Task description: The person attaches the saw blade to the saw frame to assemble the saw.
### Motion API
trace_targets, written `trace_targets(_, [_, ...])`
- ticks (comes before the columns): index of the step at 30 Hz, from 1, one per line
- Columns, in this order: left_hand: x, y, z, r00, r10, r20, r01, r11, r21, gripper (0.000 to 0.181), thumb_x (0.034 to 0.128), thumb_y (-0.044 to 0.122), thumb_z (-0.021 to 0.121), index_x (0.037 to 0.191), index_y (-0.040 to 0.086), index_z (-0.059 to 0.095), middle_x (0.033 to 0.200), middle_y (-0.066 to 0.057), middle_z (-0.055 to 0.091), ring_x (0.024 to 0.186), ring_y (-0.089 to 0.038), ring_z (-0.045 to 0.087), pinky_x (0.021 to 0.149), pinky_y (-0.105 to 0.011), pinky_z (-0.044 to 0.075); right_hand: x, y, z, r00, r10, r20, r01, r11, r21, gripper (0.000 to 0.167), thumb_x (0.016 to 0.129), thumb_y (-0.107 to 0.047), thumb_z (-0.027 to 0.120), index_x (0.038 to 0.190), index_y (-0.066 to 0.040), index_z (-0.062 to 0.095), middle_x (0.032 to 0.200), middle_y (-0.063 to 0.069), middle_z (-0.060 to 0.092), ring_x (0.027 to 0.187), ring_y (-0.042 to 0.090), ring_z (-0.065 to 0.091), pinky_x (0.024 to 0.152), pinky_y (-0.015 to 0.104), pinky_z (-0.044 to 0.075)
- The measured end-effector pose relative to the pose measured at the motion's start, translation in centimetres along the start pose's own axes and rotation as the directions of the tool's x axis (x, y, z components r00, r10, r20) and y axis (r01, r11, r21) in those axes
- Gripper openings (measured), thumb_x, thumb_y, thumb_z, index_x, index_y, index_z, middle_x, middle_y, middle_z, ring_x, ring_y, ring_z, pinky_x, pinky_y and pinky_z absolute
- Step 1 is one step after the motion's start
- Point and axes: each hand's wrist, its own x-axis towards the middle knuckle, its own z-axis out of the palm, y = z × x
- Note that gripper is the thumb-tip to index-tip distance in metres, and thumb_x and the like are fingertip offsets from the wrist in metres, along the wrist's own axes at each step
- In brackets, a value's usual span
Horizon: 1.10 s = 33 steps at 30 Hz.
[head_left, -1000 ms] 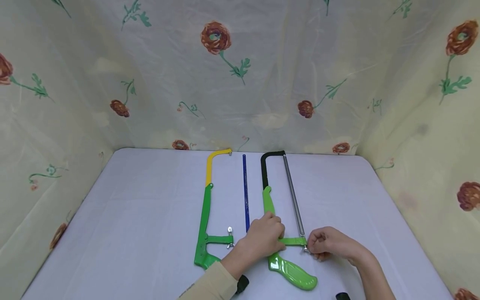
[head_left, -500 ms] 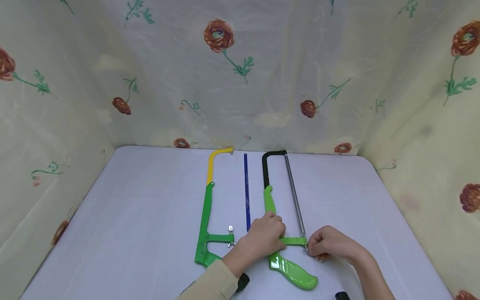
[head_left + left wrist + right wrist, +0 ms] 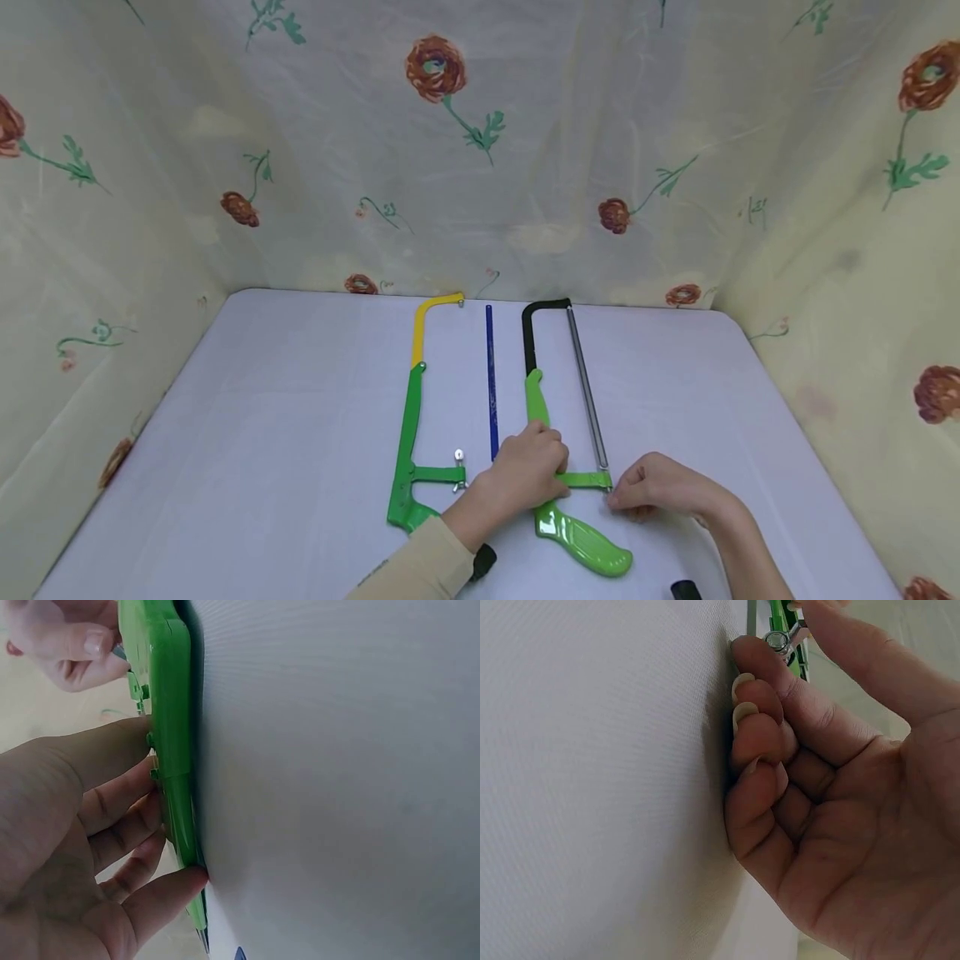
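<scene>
A light green hacksaw (image 3: 583, 543) with a black front arm lies on the white table, a grey blade (image 3: 587, 383) along its right side. My left hand (image 3: 525, 471) holds its frame near the handle; in the left wrist view the thumb and fingers bend around the green frame (image 3: 171, 697). At the lower end of the blade, my right hand (image 3: 667, 485) pinches the metal wing nut (image 3: 777, 641) between thumb and index finger, the other fingers curled against the tablecloth. In the head view the fingertips mostly cover the nut.
To the left lies a second hacksaw (image 3: 408, 425), dark green with a yellow front arm and no blade in it. A loose blue blade (image 3: 491, 375) lies between the two saws, its near end behind my left hand. Flowered cloth (image 3: 480, 167) hangs around the table.
My right fingertips have shifted slightly left over the wing nut, covering more of it than a second ago. My left hand stays on the frame.
</scene>
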Motion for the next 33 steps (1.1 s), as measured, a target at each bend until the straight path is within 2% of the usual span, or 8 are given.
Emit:
trace_targets(3, [0.00,0.04,-0.10,1.000,0.000,0.003,0.000,1.000,0.002,0.021,0.0806,0.040,0.081,0.091,0.023,0.076,0.097,0.010,0.066,0.099,-0.009,0.051,0.063,-0.018,0.044,-0.12,-0.10,0.09,1.000,0.004,-0.022,-0.004,1.000,0.004,0.040,0.087,-0.032,0.071,0.070,0.004,0.070,0.057,-0.004,0.058,0.058,0.012,0.051,0.056,0.026,0.044])
trace_targets(8, [-0.06,0.09,-0.18,1.000,-0.003,0.002,0.003,1.000,0.003,0.021,0.0808,0.040,0.081,0.091,0.023,0.076,0.097,0.010,0.066,0.098,-0.009,0.051,0.063,-0.018,0.044,-0.25,-0.21,0.21,0.999,0.016,-0.038,-0.015,1.000,0.022,0.038,0.087,-0.031,0.071,0.073,0.004,0.072,0.058,-0.003,0.059,0.060,0.013,0.053,0.058,0.028,0.045])
trace_targets(20, [-0.05,0.02,0.21,1.000,-0.002,-0.011,0.001,1.000,-0.016,0.020,0.0805,0.038,0.081,0.090,0.021,0.076,0.097,0.010,0.066,0.099,-0.009,0.051,0.063,-0.019,0.044,-0.68,-0.14,0.20,1.000,-0.004,-0.028,0.006,0.997,0.076,0.021,0.088,-0.017,0.068,0.089,0.003,0.076,0.073,0.003,0.071,0.067,0.014,0.060,0.063,0.029,0.052])
trace_targets(27, [-0.14,0.02,0.25,1.000,-0.001,-0.016,0.000,1.000,-0.020,0.020,0.0809,0.038,0.081,0.090,0.021,0.075,0.099,0.010,0.067,0.101,-0.009,0.051,0.064,-0.019,0.044,-0.56,0.35,0.27,0.999,-0.021,-0.033,0.025,0.993,0.116,0.016,0.086,-0.008,0.065,0.092,0.005,0.071,0.076,0.003,0.067,0.070,0.015,0.062,0.065,0.030,0.054])
trace_targets(33, [-0.12,-0.02,0.33,1.000,-0.003,-0.017,0.002,1.000,-0.025,0.020,0.0811,0.038,0.081,0.090,0.021,0.075,0.102,0.009,0.067,0.104,-0.010,0.052,0.065,-0.020,0.046,-0.45,0.62,0.36,0.998,-0.038,-0.047,0.043,0.993,0.111,0.013,0.082,-0.001,0.060,0.090,0.005,0.068,0.077,0.004,0.065,0.071,0.016,0.060,0.065,0.029,0.054])
